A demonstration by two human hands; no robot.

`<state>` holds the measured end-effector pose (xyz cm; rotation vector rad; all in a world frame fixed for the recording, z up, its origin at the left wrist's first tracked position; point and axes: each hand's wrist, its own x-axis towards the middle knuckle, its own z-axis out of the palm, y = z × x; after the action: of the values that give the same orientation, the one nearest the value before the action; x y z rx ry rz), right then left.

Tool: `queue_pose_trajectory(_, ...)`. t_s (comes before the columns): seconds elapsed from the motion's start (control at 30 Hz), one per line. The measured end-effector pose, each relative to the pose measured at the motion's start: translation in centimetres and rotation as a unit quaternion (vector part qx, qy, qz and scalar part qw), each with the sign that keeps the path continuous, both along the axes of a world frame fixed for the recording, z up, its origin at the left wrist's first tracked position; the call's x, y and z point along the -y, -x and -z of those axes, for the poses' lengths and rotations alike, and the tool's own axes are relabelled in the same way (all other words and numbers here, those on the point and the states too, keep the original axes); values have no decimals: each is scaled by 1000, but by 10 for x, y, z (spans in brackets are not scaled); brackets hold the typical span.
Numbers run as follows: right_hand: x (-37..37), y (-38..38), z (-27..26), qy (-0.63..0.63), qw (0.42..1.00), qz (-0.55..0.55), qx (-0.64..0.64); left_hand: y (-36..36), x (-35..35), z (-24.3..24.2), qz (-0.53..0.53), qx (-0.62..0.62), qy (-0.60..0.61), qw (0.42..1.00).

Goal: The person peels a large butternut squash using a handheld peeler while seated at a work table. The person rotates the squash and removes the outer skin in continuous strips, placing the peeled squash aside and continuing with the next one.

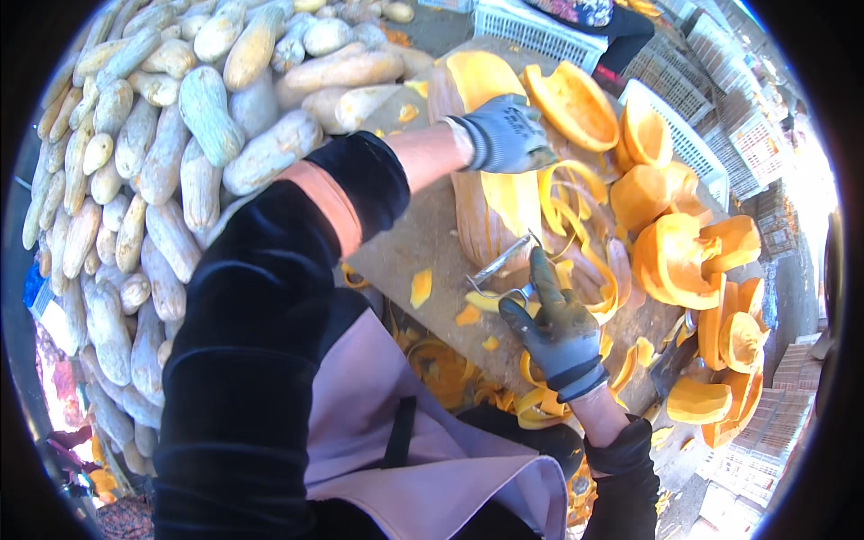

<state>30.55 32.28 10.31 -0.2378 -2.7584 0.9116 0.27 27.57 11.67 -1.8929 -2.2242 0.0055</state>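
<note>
A large, long squash (489, 216), partly peeled to its yellow flesh, lies across the board (412, 260). My left hand (509, 135), in a grey-blue work glove, grips it around its middle from above. At its lower end, my right hand (557, 324), in a stained glove, holds a metal peeler (503, 260) by its handle, with the blade at the skin. Long yellow peel strips (580, 229) lie just right of the squash. Beyond them are peeled orange squash halves and pieces (675, 260). A dark-bladed knife (675, 364) lies partly hidden near those pieces.
A high heap of unpeeled squashes (202, 115) fills the left. White plastic crates (540, 34) stand beyond the board, and more stacked crates (729, 88) are at the right. Peelings (439, 364) lie below the board's near edge. Part of another person (607, 34) shows at the top.
</note>
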Motion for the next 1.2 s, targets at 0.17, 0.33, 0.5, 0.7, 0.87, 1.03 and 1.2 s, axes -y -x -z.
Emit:
queue_pose_trajectory(0.17,12,55,-22,-75,997,12,-8,31,10,10,74,-33,-61,995)
queue_pose_trajectory(0.33,16,106,-17,-128,988,61,61,37,-5,9,49,-21,-54,997)
queue_pose_trajectory(0.5,15,50,4,-212,975,53,37,34,-4,11,20,3,-91,996)
queue_pose_trajectory(0.7,-8,-87,19,-175,951,118,226,31,-17,14,33,-18,-125,991)
queue_pose_trajectory(0.87,37,-89,22,-108,978,70,166,44,-12,20,48,-12,-116,992)
queue_pose_trajectory(1.03,42,-15,34,-101,967,72,220,64,-1,23,92,-29,-106,990)
queue_pose_trajectory(1.2,-17,-33,51,-76,927,174,323,68,-10,32,91,5,-119,989)
